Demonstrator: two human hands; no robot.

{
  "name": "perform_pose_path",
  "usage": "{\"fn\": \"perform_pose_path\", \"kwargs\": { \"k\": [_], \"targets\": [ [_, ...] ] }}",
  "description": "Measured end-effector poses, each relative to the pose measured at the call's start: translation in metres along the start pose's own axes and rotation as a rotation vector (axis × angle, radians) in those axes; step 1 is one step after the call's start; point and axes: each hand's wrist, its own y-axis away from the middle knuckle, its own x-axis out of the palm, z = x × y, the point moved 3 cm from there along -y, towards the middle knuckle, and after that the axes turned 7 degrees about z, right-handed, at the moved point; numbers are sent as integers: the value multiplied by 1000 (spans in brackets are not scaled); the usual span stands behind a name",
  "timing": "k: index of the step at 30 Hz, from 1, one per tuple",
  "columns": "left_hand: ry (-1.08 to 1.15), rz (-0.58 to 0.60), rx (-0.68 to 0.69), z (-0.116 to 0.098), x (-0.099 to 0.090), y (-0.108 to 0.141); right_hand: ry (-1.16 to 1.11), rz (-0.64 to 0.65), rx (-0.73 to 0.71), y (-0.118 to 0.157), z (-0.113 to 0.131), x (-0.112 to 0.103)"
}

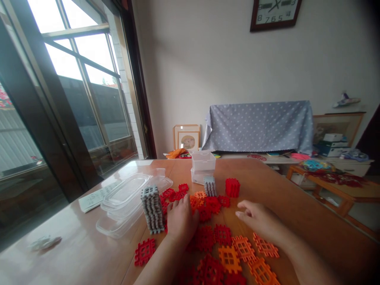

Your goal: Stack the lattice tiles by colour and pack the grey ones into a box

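At lower centre, I can't tell if my left fingers [186, 201] grip anything; my right fingers [244, 204] curl apart; I should lift red pieces [213, 205] singly, avoiding the tall grey stack [152, 213].

This looked like a room in a home: a clock [276, 14] hung on a pale wall [178, 59], a dotted cloth [259, 126] draped something wide, framed pictures [189, 139] stood against the wall, and toy-like notched plastic pieces [229, 258] covered part of a glossy wooden counter [264, 184].
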Motion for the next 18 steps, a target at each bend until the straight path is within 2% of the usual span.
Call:
{"fn": "perform_pose_path", "kwargs": {
  "k": [2, 5, 10, 14, 18],
  "targets": [
    [112, -52, 68, -6, -3, 3, -127, -51, -63, 0, 15, 1],
    [265, -102, 179, -20, -1, 10, -368, -53, -119, 1, 39, 9],
    [367, -88, 308, -40, 9, 23, -648, -52, -161, 2, 62, 28],
    [423, -33, 348, -46, 12, 29, -750, -70, -118, -4, 52, 25],
    [372, 46, 353, -47, 10, 30, -752, -101, 55, -11, 19, 10]
  ]
}}
